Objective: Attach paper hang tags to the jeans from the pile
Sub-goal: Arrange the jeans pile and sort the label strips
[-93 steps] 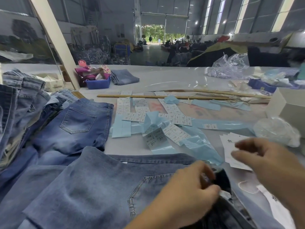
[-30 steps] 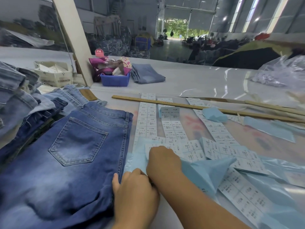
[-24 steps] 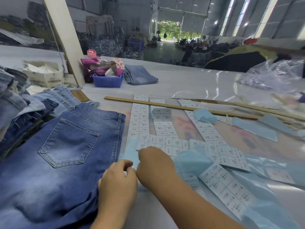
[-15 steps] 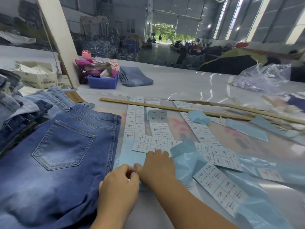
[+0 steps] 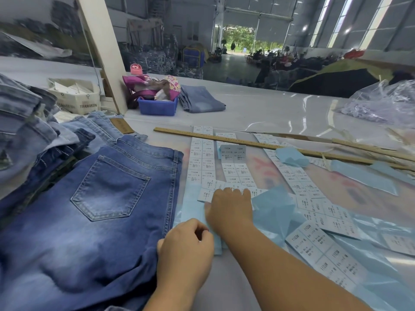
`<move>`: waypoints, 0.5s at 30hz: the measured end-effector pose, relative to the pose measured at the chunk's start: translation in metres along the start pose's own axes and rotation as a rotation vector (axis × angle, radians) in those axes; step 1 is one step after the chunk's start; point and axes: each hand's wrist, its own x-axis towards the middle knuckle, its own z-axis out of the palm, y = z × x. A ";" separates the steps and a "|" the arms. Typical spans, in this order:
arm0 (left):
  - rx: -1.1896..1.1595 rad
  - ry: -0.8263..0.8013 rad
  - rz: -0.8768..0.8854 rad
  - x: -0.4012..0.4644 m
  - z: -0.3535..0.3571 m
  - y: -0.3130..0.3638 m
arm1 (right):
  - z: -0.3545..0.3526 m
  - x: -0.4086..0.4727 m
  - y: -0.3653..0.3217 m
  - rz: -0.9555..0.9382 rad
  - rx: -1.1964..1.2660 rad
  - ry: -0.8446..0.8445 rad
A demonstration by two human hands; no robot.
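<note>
Tabletop: label strips (image 5: 203,162) under right hand (image 5: 229,208), jeans (image 5: 94,209) leftward

A garment factory hall: jeans (image 5: 94,198) piled on a long table (image 5: 258,113), label sheets (image 5: 202,162), high windows (image 5: 379,16), open bay door (image 5: 242,39).

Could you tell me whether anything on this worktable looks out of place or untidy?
Mostly the label sheets: the far strips lie straight under the wooden ruler, but the near ones are skewed and overlapping, with peeled blue backing paper crumpled among them beside the right hand. The dark jeans lie flat.
</note>
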 end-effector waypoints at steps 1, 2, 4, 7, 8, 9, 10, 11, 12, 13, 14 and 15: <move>0.004 -0.002 0.001 0.000 0.000 0.000 | -0.002 0.000 0.000 -0.027 -0.010 0.026; 0.009 -0.004 0.002 0.000 0.000 0.000 | -0.003 0.001 0.000 -0.055 -0.021 0.041; 0.010 -0.005 0.002 0.001 0.001 -0.001 | -0.007 -0.001 0.000 -0.116 -0.053 0.042; -0.020 -0.014 -0.002 0.002 0.003 -0.003 | -0.014 -0.006 -0.002 -0.203 -0.081 0.047; -0.056 -0.014 -0.009 0.004 0.004 -0.003 | -0.019 -0.009 -0.003 -0.238 -0.071 0.080; -0.112 -0.005 -0.024 0.006 0.005 -0.004 | -0.025 -0.014 -0.004 -0.265 -0.058 0.108; -0.186 0.015 -0.051 0.007 0.006 -0.004 | -0.032 -0.019 -0.005 -0.282 -0.047 0.130; -0.273 0.042 -0.083 0.008 0.006 -0.003 | -0.038 -0.025 -0.005 -0.293 -0.038 0.160; -0.366 0.066 -0.120 0.010 0.006 -0.002 | -0.044 -0.030 -0.005 -0.296 -0.024 0.210; -0.457 0.086 -0.157 0.011 0.005 0.000 | -0.049 -0.036 -0.004 -0.291 0.012 0.258; -0.538 0.095 -0.191 0.012 0.004 0.001 | -0.054 -0.044 -0.003 -0.297 0.062 0.292; -0.605 0.089 -0.224 0.013 0.003 0.001 | -0.057 -0.051 -0.003 -0.315 0.118 0.321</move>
